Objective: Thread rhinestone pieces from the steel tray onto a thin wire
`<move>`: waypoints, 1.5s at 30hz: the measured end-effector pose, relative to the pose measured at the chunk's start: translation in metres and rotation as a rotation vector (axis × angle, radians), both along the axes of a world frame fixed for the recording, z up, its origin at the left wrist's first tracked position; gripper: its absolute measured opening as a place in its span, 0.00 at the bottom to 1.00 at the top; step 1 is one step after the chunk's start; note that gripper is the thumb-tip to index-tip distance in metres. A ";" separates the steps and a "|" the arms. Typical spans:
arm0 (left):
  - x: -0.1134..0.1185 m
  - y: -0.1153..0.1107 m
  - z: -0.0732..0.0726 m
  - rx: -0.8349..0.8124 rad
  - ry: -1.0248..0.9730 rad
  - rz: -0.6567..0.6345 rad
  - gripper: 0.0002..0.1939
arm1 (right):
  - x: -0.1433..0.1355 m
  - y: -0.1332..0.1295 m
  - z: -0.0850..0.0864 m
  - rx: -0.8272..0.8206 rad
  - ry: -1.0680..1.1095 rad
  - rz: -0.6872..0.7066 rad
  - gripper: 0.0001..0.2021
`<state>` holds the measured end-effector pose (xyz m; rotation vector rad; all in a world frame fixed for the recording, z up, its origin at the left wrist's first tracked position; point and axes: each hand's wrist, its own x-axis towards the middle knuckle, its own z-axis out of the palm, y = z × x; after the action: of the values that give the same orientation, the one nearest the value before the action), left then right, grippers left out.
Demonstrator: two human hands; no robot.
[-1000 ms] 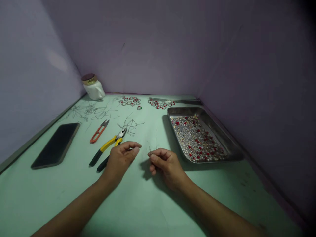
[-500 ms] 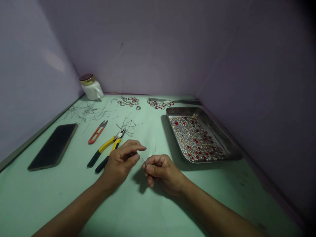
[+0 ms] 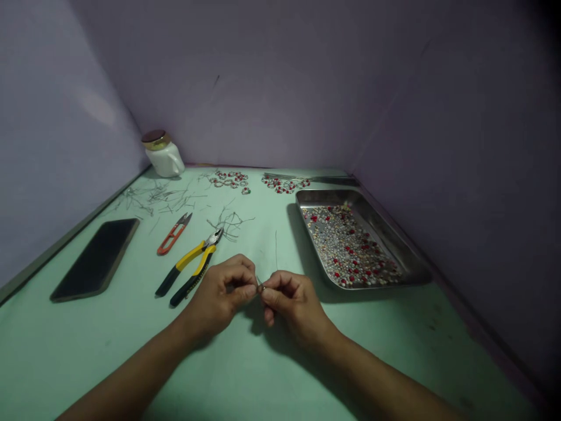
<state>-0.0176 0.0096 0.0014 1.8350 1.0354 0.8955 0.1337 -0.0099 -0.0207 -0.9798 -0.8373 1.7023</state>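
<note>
Between thumb and forefinger, my right hand [image 3: 294, 301] pinches a small beaded wire ring [image 3: 262, 288], mostly hidden by the fingertips. My left hand [image 3: 227, 292] meets it from the left, thumb and forefinger closed on the thin wire ends [image 3: 258, 280] that stick out of the ring. Just left of that hand lie yellow-and-black pliers [image 3: 189, 263] with their jaws pointing away. Behind my right fingers a thin straight wire [image 3: 276, 250] is visible over the table.
A metal tray [image 3: 322, 263] of loose beads stands on the right. Finished-looking beaded rings [image 3: 284, 185] lie at the back. Orange thread snips [image 3: 174, 235], a phone [image 3: 97, 257], wire scraps [image 3: 151, 197] and a lidded white jar [image 3: 164, 159] are on the left. Walls enclose the table.
My left hand has moved right and closed its thumb and forefinger on the wire ends beside the ring. My right hand keeps its pinch nearly in place.
</note>
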 end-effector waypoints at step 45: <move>0.008 -0.002 -0.005 -0.626 -0.257 0.385 0.14 | -0.003 0.007 -0.002 -0.151 0.012 -0.172 0.12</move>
<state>-0.0094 0.0076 -0.0037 0.9947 1.3376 0.8684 0.1306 -0.0027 -0.0229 -1.1094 -0.6055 1.6386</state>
